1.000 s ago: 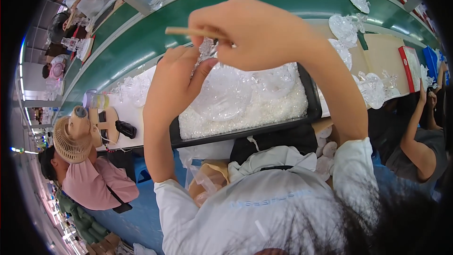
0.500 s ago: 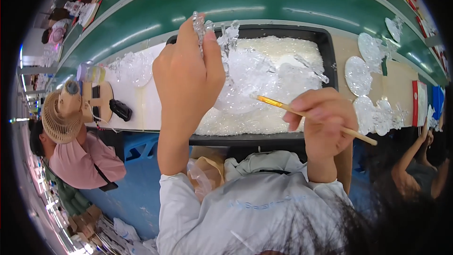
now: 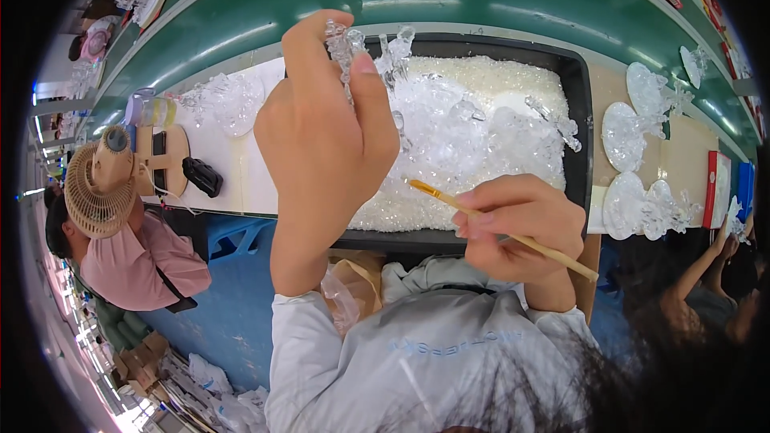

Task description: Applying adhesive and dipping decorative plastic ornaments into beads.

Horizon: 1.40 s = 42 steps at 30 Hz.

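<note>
My left hand (image 3: pixel 325 132) is raised over the tray's left part, its fingers pinched on a clear, glassy figurine (image 3: pixel 341 42) that pokes up between thumb and forefinger. Most of the piece is hidden behind the hand, and I cannot tell where it ends among the clear shapes behind. A slim paintbrush (image 3: pixel 555 255) with a pale wooden handle lies in the grip of my right hand (image 3: pixel 525 220). Its tip points left, above white glittering granules (image 3: pixel 393 216). They fill a black tray (image 3: pixel 582 120), where another clear figurine (image 3: pixel 553 122) rests at the right.
Several clear ornaments with round, frosted bases (image 3: pixel 623 136) stand right of the tray. More clear pieces (image 3: pixel 233 104) sit to its left, near a lidded jar (image 3: pixel 160 111), a black object (image 3: pixel 202 177) and a beige fan (image 3: pixel 100 184). People sit at both sides.
My right hand has shifted left, and the brush tip has moved left and slightly down. My left hand keeps its pinch. The view has shifted a little.
</note>
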Each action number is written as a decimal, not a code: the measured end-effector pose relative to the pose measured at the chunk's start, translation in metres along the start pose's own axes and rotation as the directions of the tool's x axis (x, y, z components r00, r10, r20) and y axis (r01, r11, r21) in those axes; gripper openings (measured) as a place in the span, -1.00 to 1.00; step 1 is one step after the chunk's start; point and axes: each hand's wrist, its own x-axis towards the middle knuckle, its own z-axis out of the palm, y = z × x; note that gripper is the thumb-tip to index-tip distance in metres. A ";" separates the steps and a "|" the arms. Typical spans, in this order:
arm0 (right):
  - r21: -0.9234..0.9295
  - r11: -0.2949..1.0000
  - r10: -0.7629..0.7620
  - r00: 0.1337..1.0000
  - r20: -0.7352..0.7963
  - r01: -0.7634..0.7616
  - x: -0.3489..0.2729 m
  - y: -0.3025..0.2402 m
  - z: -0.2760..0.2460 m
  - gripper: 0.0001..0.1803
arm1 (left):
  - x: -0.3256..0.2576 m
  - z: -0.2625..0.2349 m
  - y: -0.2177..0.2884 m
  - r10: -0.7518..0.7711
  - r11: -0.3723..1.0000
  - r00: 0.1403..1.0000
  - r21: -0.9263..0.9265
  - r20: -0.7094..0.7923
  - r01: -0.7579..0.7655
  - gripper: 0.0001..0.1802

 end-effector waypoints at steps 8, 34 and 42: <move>0.019 0.987 -0.158 0.987 0.032 0.157 0.005 0.006 0.008 -0.70 | -0.002 -0.005 0.008 -0.028 0.999 1.000 -0.031 0.006 0.028 -0.73; -0.194 0.868 -0.489 0.855 -0.174 0.457 -0.008 0.012 0.009 -0.82 | -0.014 -0.004 0.004 0.123 0.989 0.981 0.096 -0.149 -0.109 -0.72; -0.251 0.854 -0.483 0.874 -0.055 0.456 -0.006 0.013 0.013 -0.74 | -0.019 -0.007 0.004 0.180 0.984 0.962 0.037 -0.208 -0.176 -0.65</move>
